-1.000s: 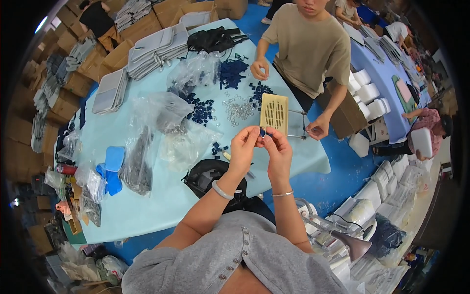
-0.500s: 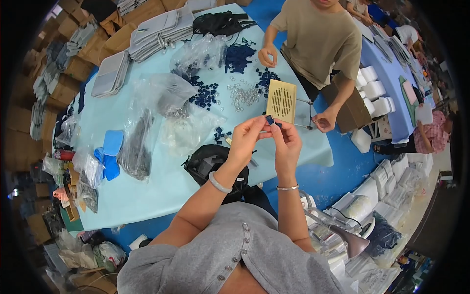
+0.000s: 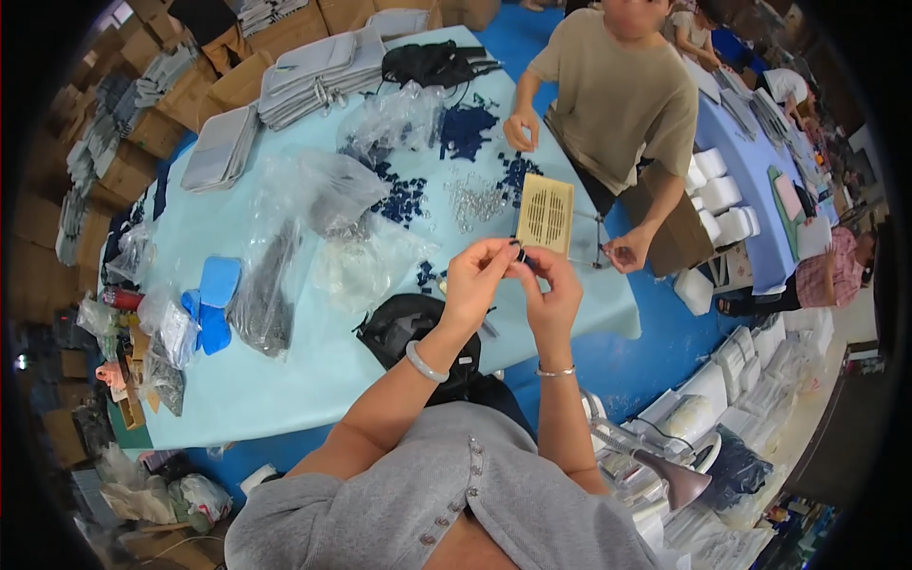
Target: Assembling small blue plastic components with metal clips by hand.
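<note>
While one small, dark, narrow piece (image 3: pixel 521 255) sits pinched in the fingertip grip of the left hand (image 3: pixel 478 283) and right hand (image 3: pixel 554 290) above the pale-blue, cloth-covered table (image 3: pixel 285 391), I judge it unfinished, with heaped small clear rings (image 3: pixel 477 201) and flat navy-blue pieces (image 3: pixel 465 132) left beyond.

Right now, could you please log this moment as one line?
left hand: pinching small dark piece; right hand: on same piece; beyond: cream slotted tray; nearby: loose navy pieces, small clear pieces
</note>
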### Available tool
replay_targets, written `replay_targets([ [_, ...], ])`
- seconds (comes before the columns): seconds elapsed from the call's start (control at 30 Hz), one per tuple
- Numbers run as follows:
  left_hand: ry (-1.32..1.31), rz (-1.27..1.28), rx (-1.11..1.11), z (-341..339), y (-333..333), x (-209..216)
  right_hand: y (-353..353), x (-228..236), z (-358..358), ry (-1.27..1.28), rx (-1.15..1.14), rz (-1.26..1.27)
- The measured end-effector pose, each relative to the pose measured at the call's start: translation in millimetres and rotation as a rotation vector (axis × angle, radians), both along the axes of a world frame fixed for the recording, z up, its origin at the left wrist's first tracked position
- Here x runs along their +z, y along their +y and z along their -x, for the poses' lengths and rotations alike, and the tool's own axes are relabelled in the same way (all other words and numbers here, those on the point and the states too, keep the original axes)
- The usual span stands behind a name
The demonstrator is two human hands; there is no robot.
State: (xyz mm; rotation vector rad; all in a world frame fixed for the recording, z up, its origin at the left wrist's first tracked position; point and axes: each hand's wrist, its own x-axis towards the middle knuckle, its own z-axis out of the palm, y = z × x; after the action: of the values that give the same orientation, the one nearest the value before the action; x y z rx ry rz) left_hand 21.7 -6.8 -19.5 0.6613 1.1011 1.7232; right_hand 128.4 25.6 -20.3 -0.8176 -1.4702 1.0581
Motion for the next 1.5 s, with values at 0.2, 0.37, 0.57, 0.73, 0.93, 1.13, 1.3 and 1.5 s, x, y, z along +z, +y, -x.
replay_targets([
  [0.2, 0.021, 0.057, 0.009, 4.5, 7.8, -9.8, 11.7, -12.4, 0.7, -0.092, 0.013, -0.074],
  [0.37, 0.029, 0.002, -0.001, 8.7, 6.9, 9.4, 8.9, 11.4, 6.9, -0.07, 0.049, -0.052],
  [0.57, -0.035, -0.002, -0.007, 11.1, 6.4, 9.2, 10.7, -1.7, 15.0, 0.195, 0.187, 0.11],
  [0.73, -0.057, -0.03, 0.038, 11.3, 2.7, 8.8, 6.2, -0.2, 17.0, 0.318, 0.286, 0.253],
  [0.93, -0.003, -0.009, 0.025, 12.3, 0.8, 9.9, 5.0, -11.5, 19.7, 0.45, 0.32, 0.374],
  [1.13, -0.054, 0.056, -0.01, 13.2, -4.8, 16.7, 4.5, -12.2, 24.1, 0.436, 0.207, 0.255],
  [1.3, -0.129, 0.045, 0.01, 21.1, -6.4, 14.4, 7.4, -9.3, 16.3, 0.505, 0.156, 0.295],
  [1.5, -0.131, 0.056, -0.045, 28.2, -9.8, 13.4, 6.0, 1.6, 5.0, 0.454, 0.203, 0.337],
])
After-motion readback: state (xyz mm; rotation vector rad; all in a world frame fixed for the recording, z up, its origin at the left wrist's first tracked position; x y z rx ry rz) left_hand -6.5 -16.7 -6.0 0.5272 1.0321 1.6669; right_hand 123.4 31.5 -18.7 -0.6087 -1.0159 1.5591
